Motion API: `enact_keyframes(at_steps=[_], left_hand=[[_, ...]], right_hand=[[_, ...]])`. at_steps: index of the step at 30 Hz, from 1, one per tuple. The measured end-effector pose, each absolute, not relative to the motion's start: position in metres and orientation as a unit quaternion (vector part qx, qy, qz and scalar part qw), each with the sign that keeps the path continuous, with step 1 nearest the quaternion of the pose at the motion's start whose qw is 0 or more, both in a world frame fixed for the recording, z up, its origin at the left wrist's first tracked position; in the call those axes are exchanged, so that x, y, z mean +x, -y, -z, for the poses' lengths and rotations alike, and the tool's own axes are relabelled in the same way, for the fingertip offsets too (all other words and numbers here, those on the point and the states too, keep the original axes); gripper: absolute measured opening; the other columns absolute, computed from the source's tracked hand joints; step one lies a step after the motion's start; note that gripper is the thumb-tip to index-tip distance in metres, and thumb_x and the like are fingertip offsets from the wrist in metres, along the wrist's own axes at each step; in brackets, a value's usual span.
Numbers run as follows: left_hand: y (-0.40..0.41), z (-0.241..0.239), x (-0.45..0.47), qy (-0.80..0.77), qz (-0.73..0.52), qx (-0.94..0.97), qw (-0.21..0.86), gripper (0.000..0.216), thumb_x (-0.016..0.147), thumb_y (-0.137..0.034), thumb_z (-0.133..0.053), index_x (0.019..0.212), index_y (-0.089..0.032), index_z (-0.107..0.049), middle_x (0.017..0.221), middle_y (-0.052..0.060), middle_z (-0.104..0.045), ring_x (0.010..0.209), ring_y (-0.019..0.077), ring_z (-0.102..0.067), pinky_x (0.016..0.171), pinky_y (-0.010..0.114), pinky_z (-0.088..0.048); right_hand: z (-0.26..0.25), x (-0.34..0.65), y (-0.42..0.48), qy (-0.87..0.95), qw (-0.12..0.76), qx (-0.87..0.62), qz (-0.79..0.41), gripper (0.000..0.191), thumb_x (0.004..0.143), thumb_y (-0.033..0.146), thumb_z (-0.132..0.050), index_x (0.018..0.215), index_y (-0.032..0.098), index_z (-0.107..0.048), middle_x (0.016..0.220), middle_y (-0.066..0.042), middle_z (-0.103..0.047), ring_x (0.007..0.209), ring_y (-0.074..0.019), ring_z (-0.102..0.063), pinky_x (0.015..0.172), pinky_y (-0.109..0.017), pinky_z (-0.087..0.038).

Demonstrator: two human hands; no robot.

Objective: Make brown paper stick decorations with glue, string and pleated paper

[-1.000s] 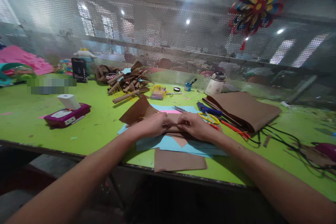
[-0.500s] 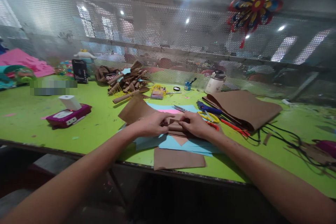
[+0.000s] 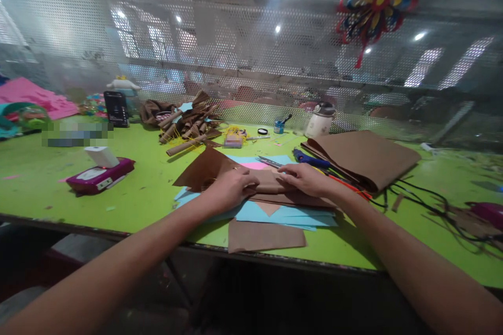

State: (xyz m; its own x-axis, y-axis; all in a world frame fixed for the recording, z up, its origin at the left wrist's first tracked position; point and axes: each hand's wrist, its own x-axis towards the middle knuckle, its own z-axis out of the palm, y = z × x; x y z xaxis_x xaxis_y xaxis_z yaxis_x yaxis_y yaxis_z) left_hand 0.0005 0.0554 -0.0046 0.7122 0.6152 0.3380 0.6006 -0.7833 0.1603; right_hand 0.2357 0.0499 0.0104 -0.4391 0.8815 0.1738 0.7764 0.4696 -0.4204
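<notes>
A strip of brown paper (image 3: 268, 180), folded or loosely rolled, lies across the stacked papers in front of me; its left end flares upward. My left hand (image 3: 232, 186) curls its fingers over the left part of the paper. My right hand (image 3: 308, 179) rests on the right part, fingers stretched out and slightly apart. Below are light blue sheets (image 3: 286, 214), with a pink sheet (image 3: 253, 166) showing behind. Scissors with grey blades (image 3: 269, 162) lie just beyond; their handles are mostly hidden behind my right hand.
A blue glue gun (image 3: 311, 159) and folded brown paper (image 3: 361, 159) lie right. Behind are rolled brown paper pieces (image 3: 192, 120), a blue jar (image 3: 279, 126) and a white bottle (image 3: 320, 121). A purple power strip (image 3: 100, 175) sits left. Another brown piece (image 3: 267, 236) lies near the table edge.
My right hand has moved right and its fingers have straightened from a pinch. The brown paper looks flatter between my hands. My left hand has shifted slightly left.
</notes>
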Motion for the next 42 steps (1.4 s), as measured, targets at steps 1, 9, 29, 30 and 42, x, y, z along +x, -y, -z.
enact_keyframes(at_steps=[1,9,29,30,42], left_hand=[[-0.056,0.005,0.000,-0.330,-0.188,0.925,0.022,0.022,0.084,-0.028,-0.044,0.088,-0.018,-0.064,0.081,0.006,-0.053,0.075,0.0161,-0.051,0.067,0.025,-0.037],[-0.064,0.004,-0.003,-0.330,-0.164,0.928,0.050,0.023,0.083,-0.027,-0.048,0.097,-0.019,-0.064,0.085,0.006,-0.054,0.077,0.0157,-0.052,0.065,0.024,-0.037],[-0.064,0.004,-0.002,-0.307,-0.170,0.934,0.068,0.019,0.083,-0.021,-0.046,0.091,-0.017,-0.062,0.087,0.006,-0.055,0.076,0.0148,-0.053,0.067,0.024,-0.038],[-0.064,0.004,-0.002,-0.305,-0.172,0.934,0.069,0.019,0.082,-0.020,-0.046,0.090,-0.017,-0.062,0.087,0.006,-0.056,0.077,0.0148,-0.053,0.067,0.024,-0.038],[-0.062,0.008,-0.001,-0.320,-0.183,0.927,0.068,0.014,0.079,-0.020,-0.050,0.084,-0.016,-0.062,0.080,0.005,-0.062,0.075,0.0158,-0.054,0.067,0.025,-0.038]], right_hand=[[-0.013,0.239,-0.047,0.844,0.162,-0.489,-0.149,0.034,0.082,0.033,-0.045,0.107,0.015,-0.060,0.091,-0.008,-0.066,0.078,-0.0184,-0.058,0.067,-0.026,-0.040],[-0.023,0.252,-0.042,0.855,0.046,-0.490,-0.164,0.048,0.065,0.019,-0.060,0.113,0.016,-0.056,0.074,-0.002,-0.060,0.064,-0.0146,-0.052,0.055,-0.022,-0.036],[-0.030,0.255,-0.052,0.819,0.149,-0.538,-0.136,0.031,0.076,0.038,-0.053,0.091,0.016,-0.067,0.080,-0.005,-0.067,0.070,-0.0153,-0.057,0.060,-0.022,-0.039],[-0.027,0.250,-0.059,0.813,0.169,-0.543,-0.124,0.029,0.077,0.037,-0.051,0.088,0.016,-0.068,0.081,-0.005,-0.067,0.071,-0.0154,-0.057,0.061,-0.023,-0.040],[0.003,0.209,-0.101,0.802,0.165,-0.562,-0.120,0.021,0.066,0.019,-0.063,0.086,0.014,-0.068,0.076,-0.003,-0.067,0.067,-0.0127,-0.058,0.056,-0.019,-0.040]])
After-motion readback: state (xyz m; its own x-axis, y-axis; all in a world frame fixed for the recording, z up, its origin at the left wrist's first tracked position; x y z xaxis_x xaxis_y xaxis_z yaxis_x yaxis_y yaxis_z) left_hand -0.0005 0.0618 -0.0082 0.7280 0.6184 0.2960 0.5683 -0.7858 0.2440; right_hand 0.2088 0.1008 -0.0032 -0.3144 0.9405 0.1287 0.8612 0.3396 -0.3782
